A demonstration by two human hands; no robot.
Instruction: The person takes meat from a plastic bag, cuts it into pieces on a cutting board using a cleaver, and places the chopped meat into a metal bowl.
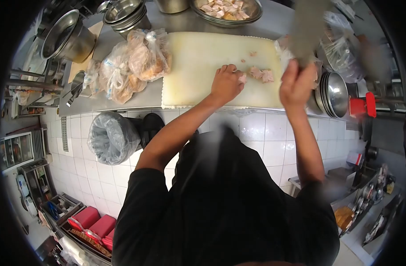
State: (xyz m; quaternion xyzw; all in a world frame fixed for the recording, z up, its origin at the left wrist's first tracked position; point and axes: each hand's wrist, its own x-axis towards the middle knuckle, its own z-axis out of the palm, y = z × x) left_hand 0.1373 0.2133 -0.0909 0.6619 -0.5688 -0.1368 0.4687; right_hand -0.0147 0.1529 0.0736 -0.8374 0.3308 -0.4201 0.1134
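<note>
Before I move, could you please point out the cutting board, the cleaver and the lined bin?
Cutting board [189,64], head view: bare left part of its top.
Cleaver [306,33], head view: its motion-blurred blade.
Lined bin [109,148], head view: its plastic liner.

One head view: from my head, forward and steeply down; counter's near edge crosses above my torso.

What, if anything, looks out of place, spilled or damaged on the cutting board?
Nothing really stands out. Two small scraps lie apart from the cut meat on the cutting board, but this seems only ordinary mess.
</note>
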